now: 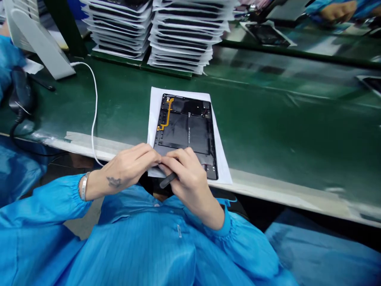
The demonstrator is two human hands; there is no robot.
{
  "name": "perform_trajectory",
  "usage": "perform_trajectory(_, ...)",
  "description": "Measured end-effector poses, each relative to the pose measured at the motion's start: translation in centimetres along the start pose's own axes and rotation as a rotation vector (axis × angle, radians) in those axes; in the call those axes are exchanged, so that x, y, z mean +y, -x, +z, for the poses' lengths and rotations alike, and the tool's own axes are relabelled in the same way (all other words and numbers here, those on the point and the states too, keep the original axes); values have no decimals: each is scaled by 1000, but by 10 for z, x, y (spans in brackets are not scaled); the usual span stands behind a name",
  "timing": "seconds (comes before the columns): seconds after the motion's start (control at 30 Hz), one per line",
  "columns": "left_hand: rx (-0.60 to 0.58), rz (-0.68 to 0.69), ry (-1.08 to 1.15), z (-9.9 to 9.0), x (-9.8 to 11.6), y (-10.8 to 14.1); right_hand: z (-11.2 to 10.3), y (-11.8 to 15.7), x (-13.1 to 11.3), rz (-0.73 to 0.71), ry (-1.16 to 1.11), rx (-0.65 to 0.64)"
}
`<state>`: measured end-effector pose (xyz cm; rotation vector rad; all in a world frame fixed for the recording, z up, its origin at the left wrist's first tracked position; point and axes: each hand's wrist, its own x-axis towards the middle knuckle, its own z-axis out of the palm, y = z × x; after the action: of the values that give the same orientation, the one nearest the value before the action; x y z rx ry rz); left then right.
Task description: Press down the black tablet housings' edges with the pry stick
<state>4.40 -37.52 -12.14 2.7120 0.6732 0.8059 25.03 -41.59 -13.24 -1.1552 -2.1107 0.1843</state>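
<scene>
Two bare hands work close together at the near edge of my view. The right hand is clenched around a slim black tool, its fingers curled over the shaft. The left hand, with a metal bracelet at the wrist, reaches across until its fingertips meet the right hand; whether they grip anything, I cannot tell. Below them lies one open black tablet housing with one orange flex cable, flat on a white paper sheet on a glossy green surface. I judge that a slip of the tool could scratch the housing or snag the flex, and the sheet could slide on the gloss, since its near edge sits at the surface's lip. A thin white cable loops close to the left hand and could catch it. I count two tall stacks of black panels interleaved with paper, one further black panel on its sheet at far right, and one co-worker's hand beyond.
</scene>
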Motion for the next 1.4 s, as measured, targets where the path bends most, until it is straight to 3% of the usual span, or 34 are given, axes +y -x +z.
perform_trajectory(0.1,96,-70,50,0,6,2,6,-2,-2,-38,22,17)
perform_trajectory(0.23,216,-280,109,-2,9,2,11,-4,0,-9,-25,37)
perform_trajectory(0.37,220,-385,175,-2,10,2,13,-4,3,-1,-42,45)
perform_trajectory(0.63,180,-415,207,0,13,-6,11,-6,1,-23,-24,69)
perform_trajectory(0.87,105,-287,-26,-3,13,-5,2,4,10,-84,19,80)
perform_trajectory(1.1,-26,-134,-299,-4,10,-1,-7,4,15,-231,91,-36)
perform_trajectory(1.4,-85,-51,-308,-12,7,-5,-3,2,12,-231,150,-37)
